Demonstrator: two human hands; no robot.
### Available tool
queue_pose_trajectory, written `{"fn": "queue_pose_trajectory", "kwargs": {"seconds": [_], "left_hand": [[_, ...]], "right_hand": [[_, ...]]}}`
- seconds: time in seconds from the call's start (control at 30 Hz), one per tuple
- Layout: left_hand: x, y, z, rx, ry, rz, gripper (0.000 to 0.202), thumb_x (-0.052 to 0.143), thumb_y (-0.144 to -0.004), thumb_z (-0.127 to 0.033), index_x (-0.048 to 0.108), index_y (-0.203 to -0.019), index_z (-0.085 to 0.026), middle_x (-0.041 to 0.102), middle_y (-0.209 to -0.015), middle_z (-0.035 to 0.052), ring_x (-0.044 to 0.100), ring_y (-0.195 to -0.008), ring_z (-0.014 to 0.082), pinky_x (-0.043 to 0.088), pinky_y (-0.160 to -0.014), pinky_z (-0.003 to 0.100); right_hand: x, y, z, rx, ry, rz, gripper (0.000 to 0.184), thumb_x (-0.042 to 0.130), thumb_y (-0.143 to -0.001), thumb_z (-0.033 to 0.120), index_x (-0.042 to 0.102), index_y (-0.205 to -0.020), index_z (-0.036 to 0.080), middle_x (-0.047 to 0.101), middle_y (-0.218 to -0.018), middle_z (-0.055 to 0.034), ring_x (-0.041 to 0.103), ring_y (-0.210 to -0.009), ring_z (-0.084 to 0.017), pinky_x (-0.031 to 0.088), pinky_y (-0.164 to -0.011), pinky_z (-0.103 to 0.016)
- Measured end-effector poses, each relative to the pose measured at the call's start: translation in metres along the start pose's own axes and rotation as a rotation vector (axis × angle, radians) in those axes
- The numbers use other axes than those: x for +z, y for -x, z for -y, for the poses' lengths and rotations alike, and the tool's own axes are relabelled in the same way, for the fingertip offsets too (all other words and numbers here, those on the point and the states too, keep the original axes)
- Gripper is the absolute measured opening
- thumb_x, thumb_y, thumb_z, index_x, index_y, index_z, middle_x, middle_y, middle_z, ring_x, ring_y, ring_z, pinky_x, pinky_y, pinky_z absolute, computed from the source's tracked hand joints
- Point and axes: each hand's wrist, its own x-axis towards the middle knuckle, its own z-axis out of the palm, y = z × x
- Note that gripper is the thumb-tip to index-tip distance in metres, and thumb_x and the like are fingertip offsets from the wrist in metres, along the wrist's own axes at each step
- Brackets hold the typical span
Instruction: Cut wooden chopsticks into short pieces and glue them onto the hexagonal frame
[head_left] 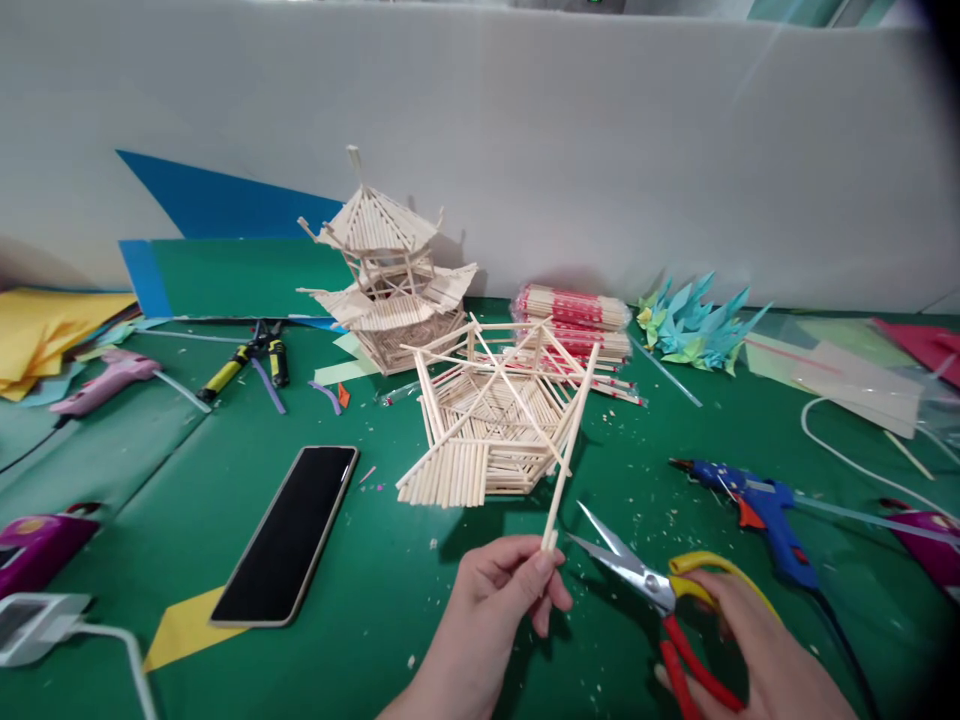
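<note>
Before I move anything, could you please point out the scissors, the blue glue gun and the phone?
Scissors (659, 590): head view, on the metal around the pivot.
Blue glue gun (778, 512): head view, on its blue body.
Phone (289, 537): head view, on the dark screen.

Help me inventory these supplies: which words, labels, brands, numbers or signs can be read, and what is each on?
No text can be read.
Wrapped stick packs: red print, too small and blurred to read.
Phone: dark, nothing legible.
Scissors: no legible marking.
Blue glue gun: no legible marking.
</note>
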Motion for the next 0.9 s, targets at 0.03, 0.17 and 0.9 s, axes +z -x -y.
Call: {"fn": "queue_pose_trajectory", "kwargs": {"seconds": [0.03, 0.17, 0.9], "left_hand": [[0.000, -0.001, 0.000, -0.003, 0.001, 0.003, 0.020, 0.058, -0.078, -0.029, 0.065, -0.075, -0.011, 0.059, -0.056, 0.0006, 0.040, -0.047, 0.0062, 0.029, -0.051, 0.020], [0.000, -0.004, -0.002, 0.004, -0.010, 0.012, 0.018, 0.060, -0.076, -0.029, 0.068, -0.073, -0.013, 0.060, -0.064, 0.0017, 0.044, -0.054, 0.0079, 0.035, -0.057, 0.022], [-0.006, -0.009, 0.001, 0.133, -0.249, -0.129, 0.019, 0.058, -0.076, -0.030, 0.069, -0.072, -0.016, 0.060, -0.072, 0.0045, 0.053, -0.071, 0.0169, 0.041, -0.067, 0.026]], "right_hand": [[-0.004, -0.001, 0.005, 0.042, 0.003, 0.023, 0.052, 0.056, -0.068, 0.047, 0.041, -0.109, 0.019, 0.058, -0.105, -0.0125, 0.060, -0.091, -0.024, 0.052, -0.074, -0.032], [-0.015, -0.005, 0.023, 0.111, -0.036, 0.131, 0.046, 0.053, -0.072, 0.045, 0.038, -0.108, 0.021, 0.061, -0.095, -0.0075, 0.062, -0.081, -0.018, 0.052, -0.069, -0.026], [-0.006, -0.009, -0.021, -0.318, 0.388, -0.237, 0.045, 0.059, -0.067, 0.037, 0.049, -0.105, 0.015, 0.062, -0.097, -0.0142, 0.062, -0.086, -0.030, 0.055, -0.066, -0.039]]}}
